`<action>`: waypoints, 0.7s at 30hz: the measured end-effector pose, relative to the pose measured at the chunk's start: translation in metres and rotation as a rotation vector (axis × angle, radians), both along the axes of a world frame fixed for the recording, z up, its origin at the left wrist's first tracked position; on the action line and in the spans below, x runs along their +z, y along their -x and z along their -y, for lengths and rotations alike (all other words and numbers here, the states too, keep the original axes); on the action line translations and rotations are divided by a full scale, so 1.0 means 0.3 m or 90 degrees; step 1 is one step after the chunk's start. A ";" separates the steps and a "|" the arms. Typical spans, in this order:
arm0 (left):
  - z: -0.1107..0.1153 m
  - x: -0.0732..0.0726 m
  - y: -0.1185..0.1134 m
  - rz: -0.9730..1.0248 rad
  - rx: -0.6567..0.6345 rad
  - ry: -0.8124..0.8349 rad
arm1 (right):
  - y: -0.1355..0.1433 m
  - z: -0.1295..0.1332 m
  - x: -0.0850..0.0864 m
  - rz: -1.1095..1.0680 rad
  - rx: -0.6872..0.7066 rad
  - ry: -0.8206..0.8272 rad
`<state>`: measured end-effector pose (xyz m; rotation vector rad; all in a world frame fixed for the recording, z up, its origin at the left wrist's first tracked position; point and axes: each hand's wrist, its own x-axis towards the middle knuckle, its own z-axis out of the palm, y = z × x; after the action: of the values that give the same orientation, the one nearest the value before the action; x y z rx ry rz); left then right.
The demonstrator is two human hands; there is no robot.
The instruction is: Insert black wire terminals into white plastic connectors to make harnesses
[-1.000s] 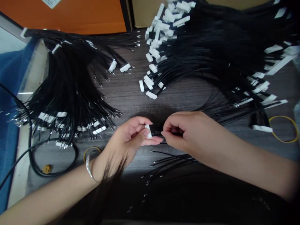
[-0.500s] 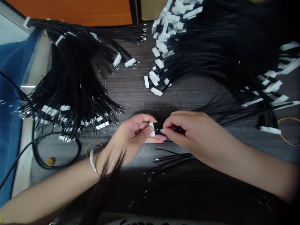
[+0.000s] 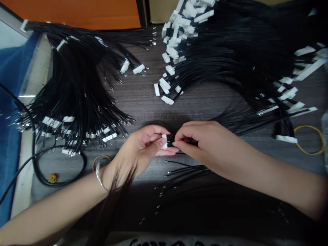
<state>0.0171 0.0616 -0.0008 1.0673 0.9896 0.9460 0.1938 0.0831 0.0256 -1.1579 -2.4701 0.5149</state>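
Observation:
Between thumb and fingers, my left hand (image 3: 147,143) pinches a small white connector housing (image 3: 164,141). Black wires run from the housing toward the right. Just beside it, my right hand (image 3: 197,140) is closed in a pinch on thin black wire (image 3: 171,140), its fingertips close to the housing. The exact wire end between the right fingertips is hard to make out. Below both hands, loose black wires (image 3: 187,169) with bare metal terminals lie on the dark wood-grain table (image 3: 143,102).
A large bundle of black wires with white connectors (image 3: 217,54) covers the back right. Another bundle (image 3: 77,82) with metal ends lies at left. Yellow bands (image 3: 310,140) and a thick black cable (image 3: 34,143) rest at the sides. An orange box (image 3: 84,13) stands behind.
The whole view has shifted slightly, so things on the table sit a little further left. The right fingertips remain close to the housing; both hands keep their pinch.

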 end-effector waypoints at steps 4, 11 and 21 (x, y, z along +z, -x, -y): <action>-0.005 -0.003 0.001 -0.001 0.004 -0.002 | 0.004 -0.002 -0.001 -0.015 -0.017 0.005; 0.003 -0.002 -0.008 -0.026 0.014 -0.026 | 0.022 0.012 -0.014 -0.010 -0.027 -0.043; 0.003 -0.004 -0.015 -0.019 0.006 -0.044 | 0.042 0.036 -0.031 0.072 0.003 -0.178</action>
<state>0.0216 0.0608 -0.0021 1.1385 0.9937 0.9811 0.1811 0.0723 0.0163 -1.0934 -2.5382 0.1010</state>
